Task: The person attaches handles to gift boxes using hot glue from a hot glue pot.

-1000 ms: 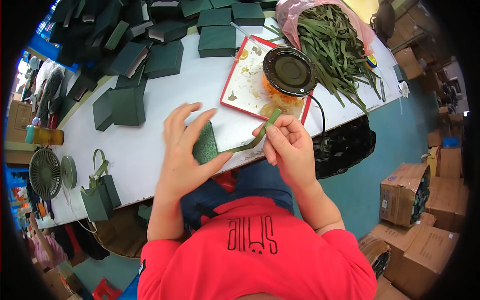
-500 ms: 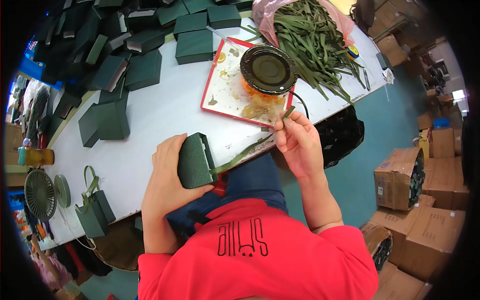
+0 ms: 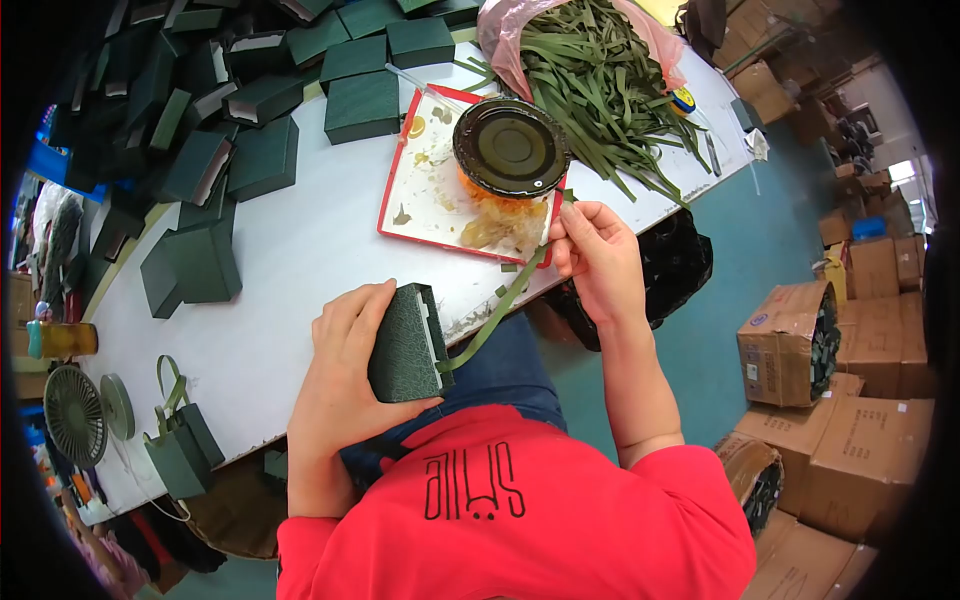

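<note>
My left hand [image 3: 345,375] is wrapped round a dark green textured box [image 3: 405,345] at the table's front edge. A green ribbon [image 3: 495,318] runs from the box's open side up to my right hand [image 3: 598,250], whose thumb and fingers pinch its far end. That hand is beside the front right corner of a white tray with a red rim [image 3: 385,205]. On the tray stands a pot with a black round top [image 3: 510,146] and an orange lower part, with yellowish clumps [image 3: 505,222] below it.
Many green boxes [image 3: 265,160] fill the table's back left. A pink bag [image 3: 503,50] of green ribbons [image 3: 600,95] lies at the back right. Near the left edge are a small fan [image 3: 75,415] and boxes with a ribbon loop [image 3: 185,450]. Cartons [image 3: 870,450] stand on the floor at right.
The ribbon's end in my right hand has moved up to the pot's edge, and the ribbon stretches higher. The whole view has shifted slightly.
</note>
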A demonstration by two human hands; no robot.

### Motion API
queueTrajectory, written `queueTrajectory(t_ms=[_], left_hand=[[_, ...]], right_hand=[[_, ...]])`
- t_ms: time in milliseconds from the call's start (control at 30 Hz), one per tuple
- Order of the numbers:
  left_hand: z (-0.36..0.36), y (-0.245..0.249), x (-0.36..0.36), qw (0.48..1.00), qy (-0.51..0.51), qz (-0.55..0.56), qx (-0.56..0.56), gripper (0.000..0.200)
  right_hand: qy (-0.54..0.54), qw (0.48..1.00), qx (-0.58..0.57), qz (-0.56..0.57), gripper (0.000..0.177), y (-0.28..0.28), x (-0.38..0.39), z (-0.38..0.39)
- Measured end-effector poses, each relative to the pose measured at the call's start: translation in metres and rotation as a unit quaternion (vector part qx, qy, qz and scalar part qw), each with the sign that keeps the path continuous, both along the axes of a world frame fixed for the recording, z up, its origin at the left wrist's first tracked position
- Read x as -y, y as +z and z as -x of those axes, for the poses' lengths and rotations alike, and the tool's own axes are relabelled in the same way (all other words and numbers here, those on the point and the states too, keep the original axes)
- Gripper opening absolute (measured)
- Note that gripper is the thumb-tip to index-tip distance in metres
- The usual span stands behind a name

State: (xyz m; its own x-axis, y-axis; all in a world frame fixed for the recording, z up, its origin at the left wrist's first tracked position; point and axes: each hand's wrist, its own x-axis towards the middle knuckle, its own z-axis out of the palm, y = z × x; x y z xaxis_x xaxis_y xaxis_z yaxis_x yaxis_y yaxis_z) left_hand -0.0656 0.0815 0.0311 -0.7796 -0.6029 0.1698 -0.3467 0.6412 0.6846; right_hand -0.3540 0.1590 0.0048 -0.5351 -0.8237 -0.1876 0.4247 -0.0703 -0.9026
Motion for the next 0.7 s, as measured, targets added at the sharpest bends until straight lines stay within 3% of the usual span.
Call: queueTrajectory(t_ms=[700], left_hand=[[0.008,0.000,0.001,1.000,-0.021,-0.010,-0.007,0.104]], right_hand=[[-0.011,0.998,-0.034,-0.051,0.022,-0.007,0.023,0.001]])
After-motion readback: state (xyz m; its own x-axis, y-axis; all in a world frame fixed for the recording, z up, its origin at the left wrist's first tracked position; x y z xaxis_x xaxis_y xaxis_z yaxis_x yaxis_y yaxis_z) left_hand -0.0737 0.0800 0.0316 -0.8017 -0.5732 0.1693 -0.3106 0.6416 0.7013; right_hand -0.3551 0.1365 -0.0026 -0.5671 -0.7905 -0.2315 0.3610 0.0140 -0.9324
